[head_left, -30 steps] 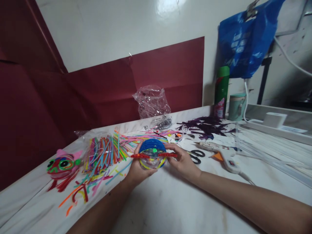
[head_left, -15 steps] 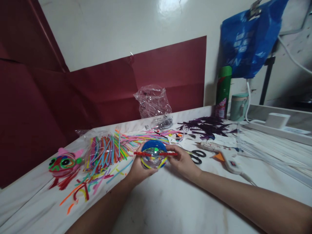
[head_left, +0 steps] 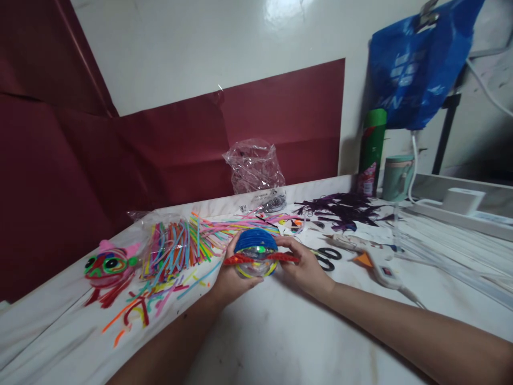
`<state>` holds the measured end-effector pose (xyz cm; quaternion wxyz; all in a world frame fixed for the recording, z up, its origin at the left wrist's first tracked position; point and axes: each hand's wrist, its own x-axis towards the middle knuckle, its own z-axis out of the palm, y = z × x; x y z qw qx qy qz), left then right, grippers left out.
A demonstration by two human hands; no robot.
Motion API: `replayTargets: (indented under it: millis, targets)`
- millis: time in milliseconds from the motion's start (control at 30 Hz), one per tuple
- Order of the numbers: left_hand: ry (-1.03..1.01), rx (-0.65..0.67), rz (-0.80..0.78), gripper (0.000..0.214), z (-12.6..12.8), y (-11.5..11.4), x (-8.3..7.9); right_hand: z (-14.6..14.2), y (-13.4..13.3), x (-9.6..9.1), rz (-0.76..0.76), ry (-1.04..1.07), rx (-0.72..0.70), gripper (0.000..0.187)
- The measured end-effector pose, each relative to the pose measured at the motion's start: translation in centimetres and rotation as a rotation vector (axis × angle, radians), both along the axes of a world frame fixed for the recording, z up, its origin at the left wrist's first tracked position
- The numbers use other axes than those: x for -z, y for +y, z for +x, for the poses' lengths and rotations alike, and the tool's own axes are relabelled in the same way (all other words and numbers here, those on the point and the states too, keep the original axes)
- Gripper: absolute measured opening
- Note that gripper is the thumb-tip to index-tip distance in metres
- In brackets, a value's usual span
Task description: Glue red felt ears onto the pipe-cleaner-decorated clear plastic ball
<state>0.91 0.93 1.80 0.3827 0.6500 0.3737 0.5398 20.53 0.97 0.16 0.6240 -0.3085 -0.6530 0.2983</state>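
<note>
Between my hands is a round pipe-cleaner craft (head_left: 255,240). It has a blue wound top, a clear middle, yellow at the bottom and red fuzzy strips jutting out on both sides. My left hand (head_left: 232,275) is closed round its left side, thumb underneath. On the other side, my right hand (head_left: 300,262) has its fingers closed at the right red strip (head_left: 287,258), beside the ball. To the left stands a pink pipe-cleaner figure (head_left: 108,270) with big black eyes and red tassels.
Pipe cleaners (head_left: 172,246) lie bundled in clear plastic, with cut pieces (head_left: 138,313) in front. Scissors (head_left: 326,259), a glue gun (head_left: 382,272) and purple tassels (head_left: 344,208) are on the right. Behind them stand a green spray can (head_left: 372,144) and a mug (head_left: 396,179). A crumpled bag (head_left: 256,168) leans at the back.
The craft has tilted in my hands, so more of its blue top shows and the red strips now slope down at their outer ends. The camera view has shifted slightly.
</note>
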Motion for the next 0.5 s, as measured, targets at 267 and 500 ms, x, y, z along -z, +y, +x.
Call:
replayTargets:
  millis: [267,500]
  targets:
    - [0.145,-0.020,0.160,0.104,-0.26,0.40,0.50,0.02,0.04,0.10,0.021,-0.014,0.006,0.030]
    - [0.137,-0.048,0.146,0.099,-0.09,0.29,0.42,0.13,-0.05,-0.01,0.032,-0.033,0.012,0.030]
